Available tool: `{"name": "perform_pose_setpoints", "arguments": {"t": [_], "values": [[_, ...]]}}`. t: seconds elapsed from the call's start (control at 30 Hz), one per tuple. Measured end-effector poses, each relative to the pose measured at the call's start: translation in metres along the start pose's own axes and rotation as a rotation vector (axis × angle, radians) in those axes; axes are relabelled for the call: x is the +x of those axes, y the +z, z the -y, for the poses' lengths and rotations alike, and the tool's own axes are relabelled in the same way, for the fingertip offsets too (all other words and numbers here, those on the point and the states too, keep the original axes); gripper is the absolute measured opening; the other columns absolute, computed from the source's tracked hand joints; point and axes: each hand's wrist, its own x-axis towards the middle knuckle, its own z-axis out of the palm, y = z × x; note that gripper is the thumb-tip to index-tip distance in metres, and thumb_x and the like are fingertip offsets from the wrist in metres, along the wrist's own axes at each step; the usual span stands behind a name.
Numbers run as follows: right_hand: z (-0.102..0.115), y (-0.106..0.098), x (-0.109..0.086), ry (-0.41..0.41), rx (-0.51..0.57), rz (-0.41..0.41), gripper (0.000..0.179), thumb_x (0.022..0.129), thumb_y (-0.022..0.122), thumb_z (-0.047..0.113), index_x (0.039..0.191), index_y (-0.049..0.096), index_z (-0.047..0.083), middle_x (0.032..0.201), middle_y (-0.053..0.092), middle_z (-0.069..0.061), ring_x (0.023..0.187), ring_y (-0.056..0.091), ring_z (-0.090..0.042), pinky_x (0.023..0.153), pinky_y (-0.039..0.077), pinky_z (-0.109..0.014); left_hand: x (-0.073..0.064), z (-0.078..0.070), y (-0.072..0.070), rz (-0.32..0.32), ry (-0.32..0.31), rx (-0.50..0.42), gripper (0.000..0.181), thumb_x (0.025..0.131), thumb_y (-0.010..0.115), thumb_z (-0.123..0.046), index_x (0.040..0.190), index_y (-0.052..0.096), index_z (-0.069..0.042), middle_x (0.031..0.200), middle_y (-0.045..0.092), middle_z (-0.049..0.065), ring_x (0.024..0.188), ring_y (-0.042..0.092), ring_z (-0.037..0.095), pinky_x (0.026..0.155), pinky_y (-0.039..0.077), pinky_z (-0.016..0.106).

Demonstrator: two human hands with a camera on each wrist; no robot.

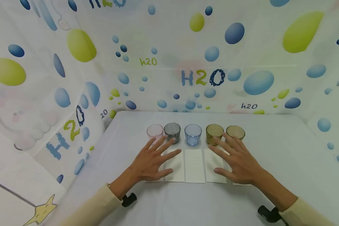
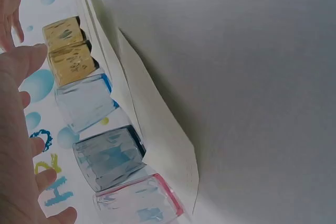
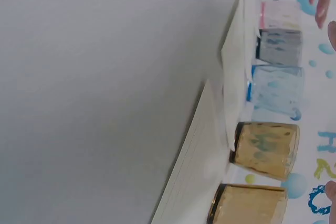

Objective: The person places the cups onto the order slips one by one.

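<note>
From far off I see 5 cups in a row past 5 cards. I'll use the mid card (image 1: pixel 195 166) as the clock's middle. Blue cup (image 1: pixel 193 135) is at 12, just past that card. Grey cup (image 1: pixel 172 128) is at 11, pink cup (image 1: pixel 154 129) at 10, right next to grey. Olive cup (image 1: pixel 214 130) is at 1, tan cup (image 1: pixel 235 129) at 2. All 5 stand up, see-thru.

L hand (image 1: pixel 151 161) is at 9, R hand (image 1: pixel 238 164) at 3. Both are wide: fingers spread, thumbs pointing in, backs up. L fingers are by pink & grey, R fingers by olive & tan. Can't tell for sure if the tips touch the glass. Both hands are over part of the other 4 cards (image 1: pixel 178 169), which lie flat-ish, side by side w/ the mid one.

Cream sleeves (image 1: pixel 93 207) come in from 7 & 5, w/ a black cam (image 1: pixel 129 199) on the L wrist. White table (image 1: pixel 197 204) is under it all. Wall (image 1: pixel 169 34) at 12 has blue & green dots + "H2O".
</note>
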Motion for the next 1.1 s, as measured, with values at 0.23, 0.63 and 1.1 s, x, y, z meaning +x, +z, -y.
{"name": "perform_pose_setpoints", "arguments": {"t": [0.23,0.63,1.1], "values": [[0.008,0.004,0.016,0.03,0.071,-0.027,0.076,0.092,0.054,0.064,0.155,0.043,0.023,0.157,0.044,-0.013,0.153,0.02,-0.037,0.124,0.011,-0.055,0.006,-0.001,0.001,-0.079,-0.04,-0.038,0.072,0.093,0.049,-0.064,0.157,0.038,-0.033,0.164,0.034,0.006,0.15,0.032,0.034,0.115,0.032,0.059],[0.023,0.004,0.042,0.026,0.123,-0.027,0.078,0.089,0.062,0.06,0.155,0.043,0.022,0.162,0.037,-0.006,0.15,0.028,-0.038,0.115,0.027,-0.065,0.014,-0.005,0.001,-0.172,-0.165,-0.202,0.07,0.094,0.048,-0.062,0.155,0.042,-0.03,0.161,0.04,0.006,0.15,0.032,0.034,0.115,0.031,0.062],[0.017,0.013,0.05,0.049,0.156,0.025,0.079,0.089,0.064,0.056,0.157,0.039,0.022,0.163,0.035,-0.007,0.149,0.029,-0.04,0.115,0.028,-0.065,0.008,0.004,-0.004,-0.189,-0.254,-0.255,0.07,0.092,0.056,-0.057,0.154,0.044,-0.027,0.161,0.039,0.008,0.151,0.029,0.032,0.115,0.032,0.062]]}}
